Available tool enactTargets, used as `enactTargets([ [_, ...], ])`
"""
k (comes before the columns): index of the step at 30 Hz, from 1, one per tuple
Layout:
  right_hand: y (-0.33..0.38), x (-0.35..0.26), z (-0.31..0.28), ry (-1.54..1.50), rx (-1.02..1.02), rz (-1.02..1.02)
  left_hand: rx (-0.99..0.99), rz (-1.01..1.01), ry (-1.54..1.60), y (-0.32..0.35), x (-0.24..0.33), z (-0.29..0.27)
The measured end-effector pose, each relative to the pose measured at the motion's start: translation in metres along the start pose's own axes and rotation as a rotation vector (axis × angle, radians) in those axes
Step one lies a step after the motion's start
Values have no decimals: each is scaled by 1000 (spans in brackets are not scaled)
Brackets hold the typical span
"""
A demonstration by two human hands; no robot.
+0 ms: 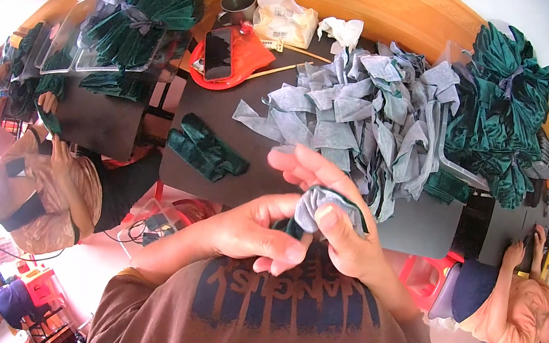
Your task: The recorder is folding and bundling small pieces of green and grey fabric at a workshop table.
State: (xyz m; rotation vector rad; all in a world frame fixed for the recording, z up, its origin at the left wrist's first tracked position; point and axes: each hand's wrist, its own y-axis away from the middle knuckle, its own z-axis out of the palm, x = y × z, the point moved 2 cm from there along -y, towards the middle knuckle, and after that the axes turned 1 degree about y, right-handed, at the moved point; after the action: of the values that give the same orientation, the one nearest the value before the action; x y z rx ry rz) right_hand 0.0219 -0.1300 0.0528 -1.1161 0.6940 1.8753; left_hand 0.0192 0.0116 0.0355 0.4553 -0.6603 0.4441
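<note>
Below the dark tabletop (225, 116), near its front edge, the left hand (254, 230) and right hand (336, 214) meet, fingers pinching a grey fabric piece (316, 204) with dark green velvet edging. Folded green velvet pieces (206, 148) lie left; a grey fabric pile (363, 117) lies right.

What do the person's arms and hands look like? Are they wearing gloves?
No gloves. The left hand and right hand are bare, with no rings or watch showing. Both forearms are bare too. The person wears a brown T-shirt with dark blue lettering.
</note>
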Motion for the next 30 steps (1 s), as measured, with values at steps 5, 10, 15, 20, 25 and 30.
enactTargets([
  [5,0,11,-8,73,-208,-24,-43,-102,-131,5,7,-2],
  [10,3,13,-9,90,-163,-9,54,9,-208,4,-1,-12],
  [15,11,11,-25,268,-193,-126,40,132,-272,5,1,-12],
  [20,9,6,-20,612,-119,-316,133,388,-716,2,6,-18],
  [25,13,6,-21,685,51,-325,94,303,-639,3,12,-17],
  [30,4,3,-23,730,75,-402,123,349,-621,1,12,-15],
])
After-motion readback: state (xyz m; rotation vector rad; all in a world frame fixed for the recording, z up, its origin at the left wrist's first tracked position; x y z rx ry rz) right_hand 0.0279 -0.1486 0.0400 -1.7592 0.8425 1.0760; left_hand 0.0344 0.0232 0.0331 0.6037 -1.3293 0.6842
